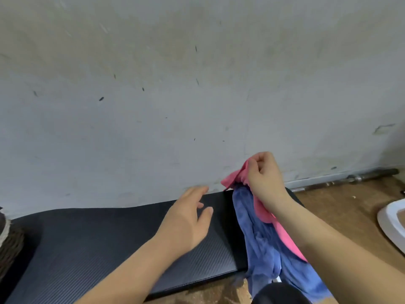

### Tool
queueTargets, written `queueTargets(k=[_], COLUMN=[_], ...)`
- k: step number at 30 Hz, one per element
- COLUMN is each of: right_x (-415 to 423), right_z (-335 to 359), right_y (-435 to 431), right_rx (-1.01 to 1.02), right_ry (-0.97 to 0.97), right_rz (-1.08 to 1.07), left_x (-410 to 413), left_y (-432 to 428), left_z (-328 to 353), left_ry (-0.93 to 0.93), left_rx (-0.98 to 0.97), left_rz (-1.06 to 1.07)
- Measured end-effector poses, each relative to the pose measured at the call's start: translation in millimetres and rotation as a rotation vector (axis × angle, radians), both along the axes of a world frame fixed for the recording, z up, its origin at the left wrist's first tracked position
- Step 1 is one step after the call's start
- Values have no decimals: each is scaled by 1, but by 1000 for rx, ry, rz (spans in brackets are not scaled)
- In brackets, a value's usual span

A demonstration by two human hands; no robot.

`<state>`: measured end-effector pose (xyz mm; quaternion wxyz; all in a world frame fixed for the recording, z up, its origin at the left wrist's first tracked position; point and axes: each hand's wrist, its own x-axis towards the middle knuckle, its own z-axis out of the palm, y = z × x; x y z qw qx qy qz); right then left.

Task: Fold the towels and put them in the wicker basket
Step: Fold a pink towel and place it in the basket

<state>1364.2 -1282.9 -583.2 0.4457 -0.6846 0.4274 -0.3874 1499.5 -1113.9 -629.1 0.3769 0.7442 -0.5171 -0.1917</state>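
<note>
- The right hand (265, 178) is clenched round a bunched corner of the pink towel (235, 177), raised above the far right corner of the black mat (87, 249). I'd guess it is held high so the cloth hangs free and can be sorted.
- The blue towel (258, 233) seems to hang from the same grip, tangled with the pink one and trailing down past the mat's right edge toward the wooden floor (339, 211).
- The left hand (188, 222) is released, fingers loose and spread over the mat's right half and holding nothing, probably ready to catch an edge.
- I count two towels, one pink and one blue, neither folded, plus two hands and one mat.
- At the mat's left end there is a sliver of what looks like the wicker basket (9, 246), well apart from both towels.
- Beyond the mat's right edge a white object (392, 218) is cut off by the frame, and one metal bar (361, 175) lies along the foot of the wall.
</note>
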Motion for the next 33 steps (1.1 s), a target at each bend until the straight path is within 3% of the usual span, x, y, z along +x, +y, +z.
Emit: queueTargets(k=[4, 7, 11, 15, 22, 27, 30, 33], right_x=[8, 4, -2, -8, -19, -19, -12, -4], right_z=[72, 112, 129, 130, 109, 85, 71, 59], right_y=[39, 65, 86, 96, 111, 131, 144, 147], right_rx=[-274, -445, -533, -588, -706, -624, -555, -520], right_ry=[141, 169, 96, 43, 303, 303, 216, 341], right_rz=[428, 554, 498, 365, 221, 189, 243, 334], left_x=[-5, -4, 11, 26, 40, 50, 52, 55], left_y=[-20, -17, 15, 67, 162, 213, 232, 242], left_z=[42, 60, 76, 91, 113, 101, 86, 74], left_ry=[-9, 6, -101, -186, -146, -240, -179, -91], left_rx=[-83, -166, -258, -194, -117, -64, -109, -188], left_rz=[60, 122, 169, 154, 168, 389, 533, 672])
